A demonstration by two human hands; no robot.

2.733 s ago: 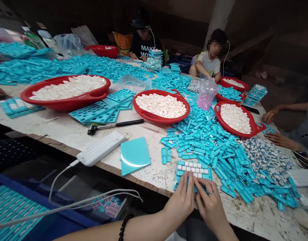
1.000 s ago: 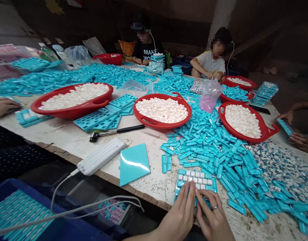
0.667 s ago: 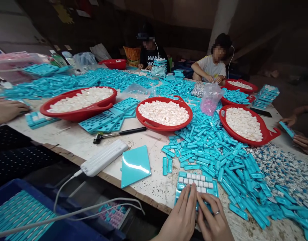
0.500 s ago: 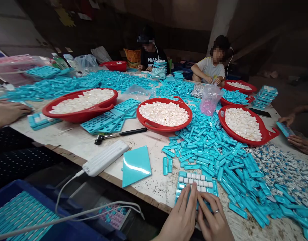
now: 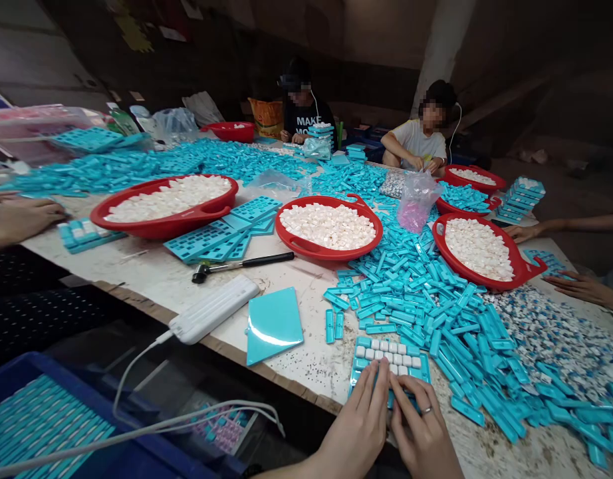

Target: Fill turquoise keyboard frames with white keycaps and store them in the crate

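Observation:
A small teal toy keyboard [image 5: 425, 370] with rows of white keycaps [image 5: 386, 351] lies at the front edge of the table. Over its lower half, my left hand [image 5: 355, 416] comes in from the left, its fingers close together and bent down onto the keys. My right hand [image 5: 422, 422], with a ring on one finger, holds the keyboard from the right. The fingertips of both hands nearly meet at the middle of the board. My thumbs and the lower rows are hidden beneath the hands. Teal bar-shaped pieces [image 5: 401, 309] lie just behind the keyboard.
Red basins [image 5: 331, 254] of white keycaps stand across the table. A glossy teal plate [image 5: 275, 326], a white power strip [image 5: 214, 309] and a black-handled hammer [image 5: 241, 264] lie left. Small blue-and-white parts [image 5: 560, 332] spread right. Co-workers' hands [image 5: 24, 223] are at both sides. A blue crate [image 5: 137, 442] stands below.
The view has shifted slightly. My hands stay on the keyboard, with the fingers a little higher on it. At right, the co-worker's hands have moved apart, and their teal piece now lies lower.

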